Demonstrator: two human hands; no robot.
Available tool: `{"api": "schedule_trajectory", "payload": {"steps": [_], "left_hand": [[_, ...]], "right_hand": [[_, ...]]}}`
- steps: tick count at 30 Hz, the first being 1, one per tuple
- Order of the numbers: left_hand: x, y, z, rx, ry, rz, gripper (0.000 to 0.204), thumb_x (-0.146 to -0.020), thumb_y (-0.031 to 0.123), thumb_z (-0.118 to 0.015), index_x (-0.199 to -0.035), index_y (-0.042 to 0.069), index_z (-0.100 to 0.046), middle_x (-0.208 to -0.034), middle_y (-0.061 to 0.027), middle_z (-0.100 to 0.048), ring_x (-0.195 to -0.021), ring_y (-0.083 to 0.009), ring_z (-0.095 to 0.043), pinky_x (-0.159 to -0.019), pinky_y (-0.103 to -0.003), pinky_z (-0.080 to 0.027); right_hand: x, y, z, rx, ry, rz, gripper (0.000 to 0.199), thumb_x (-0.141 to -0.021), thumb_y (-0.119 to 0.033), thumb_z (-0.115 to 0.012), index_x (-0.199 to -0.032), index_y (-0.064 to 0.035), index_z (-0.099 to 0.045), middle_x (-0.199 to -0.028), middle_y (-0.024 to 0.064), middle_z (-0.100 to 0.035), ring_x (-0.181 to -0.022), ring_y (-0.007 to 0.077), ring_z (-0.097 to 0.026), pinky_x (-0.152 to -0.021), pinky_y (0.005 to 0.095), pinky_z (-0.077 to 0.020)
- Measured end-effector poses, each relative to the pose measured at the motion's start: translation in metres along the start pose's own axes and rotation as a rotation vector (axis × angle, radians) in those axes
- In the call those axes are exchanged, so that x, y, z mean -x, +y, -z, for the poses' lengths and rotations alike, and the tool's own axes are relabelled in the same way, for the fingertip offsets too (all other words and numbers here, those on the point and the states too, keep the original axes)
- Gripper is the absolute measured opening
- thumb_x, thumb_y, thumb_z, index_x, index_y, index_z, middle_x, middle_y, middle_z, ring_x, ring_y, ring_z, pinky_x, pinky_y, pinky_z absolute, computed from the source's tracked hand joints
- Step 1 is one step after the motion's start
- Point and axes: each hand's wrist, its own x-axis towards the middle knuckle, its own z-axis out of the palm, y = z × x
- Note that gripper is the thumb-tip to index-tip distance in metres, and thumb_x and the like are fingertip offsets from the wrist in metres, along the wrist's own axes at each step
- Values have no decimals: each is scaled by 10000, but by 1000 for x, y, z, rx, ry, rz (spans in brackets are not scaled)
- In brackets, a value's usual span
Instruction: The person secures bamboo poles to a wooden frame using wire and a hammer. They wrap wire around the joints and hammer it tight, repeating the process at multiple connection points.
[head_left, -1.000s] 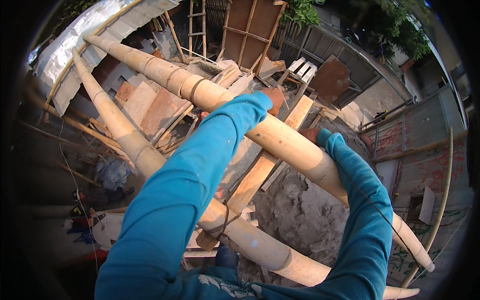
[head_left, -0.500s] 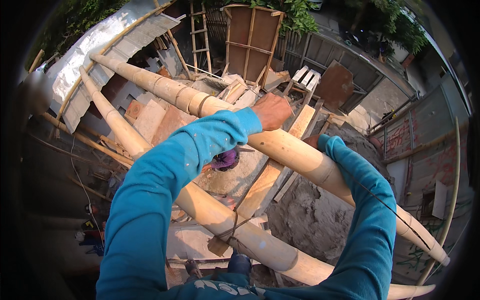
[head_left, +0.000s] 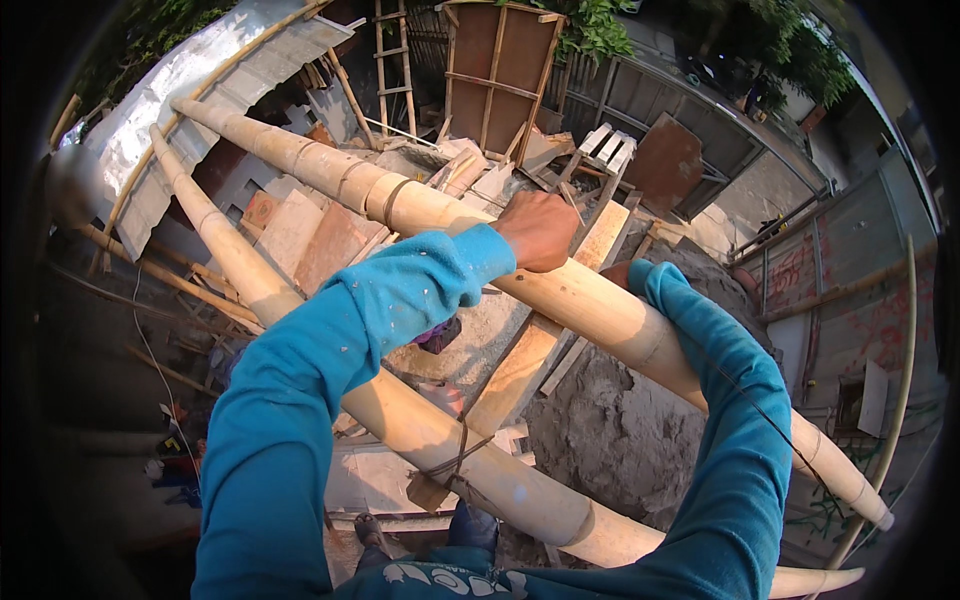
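A thick bamboo pole (head_left: pixel 440 211) slants across from the far left to the near right. My left hand (head_left: pixel 540 232) is a closed fist against its upper side. Some thin strand seems to show by the knuckles, but what the fingers hold is hidden. Beyond the same pole is my right hand (head_left: pixel 618 273), mostly covered by pole and sleeve, its fingers out of sight. A wooden beam (head_left: pixel 520 368) passes beneath the poles. Nearer me, a second bamboo pole (head_left: pixel 520 492) crosses it, and a dark tie (head_left: pixel 461 456) wraps this crossing.
Far below, partly behind my left arm, is a person in purple (head_left: pixel 437 336). A grey sand heap (head_left: pixel 615 430) lies under the poles. Corrugated roofing (head_left: pixel 190 125) stands at the far left, with a ladder (head_left: pixel 393 65) and a brown panel (head_left: pixel 500 75) behind. My foot (head_left: pixel 368 528) shows below.
The view has shifted slightly. My left fist has turned a little on the pole, and less of the person in purple shows. My right hand stays behind the pole.
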Motion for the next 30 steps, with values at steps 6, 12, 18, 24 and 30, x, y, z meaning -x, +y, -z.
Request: {"api": "schedule_trajectory", "payload": {"steps": [6,12,18,24,30], "left_hand": [[35,3,-17,318,21,232,203,-767,150,-650,-817,-39,-703,-863,-279,-691,-855,-429,-687,-806,-492,-542],[58,17,-45,290,94,98,637,-740,292,-813,-1207,-63,-566,-1039,-251,-670,-978,-405,-664,-872,-464,-520],[67,5,-68,271,244,21,728,-692,314,-866,-1231,-57,-545,-1013,-242,-655,-928,-419,-655,-831,-480,-522],[67,8,-77,360,328,-45,711,-700,298,-859,-1254,-31,-558,-1063,-246,-670,-968,-408,-661,-846,-465,-529],[83,4,-88,337,362,-35,692,-711,263,-852,-1252,-37,-543,-983,-229,-677,-919,-393,-675,-811,-457,-539]], "right_hand": [[33,-56,29,-134,-34,-270,365,-872,-329,-658,-1066,-29,-734,-760,90,-699,-636,178,-633,-601,394,-520],[52,-45,28,-173,21,-285,383,-881,-343,-606,-1088,-46,-730,-831,87,-695,-664,191,-632,-631,377,-514],[46,-48,27,-31,7,-309,475,-902,-404,-572,-1205,-58,-689,-947,108,-714,-747,202,-627,-708,397,-518],[27,12,-1,91,93,-90,499,-901,-372,-585,-1286,-59,-636,-1241,196,-667,-1083,326,-639,-963,406,-489],[37,-59,29,-189,-36,-340,412,-894,-325,-608,-1207,-71,-697,-1119,176,-717,-987,301,-698,-923,399,-539]]}}
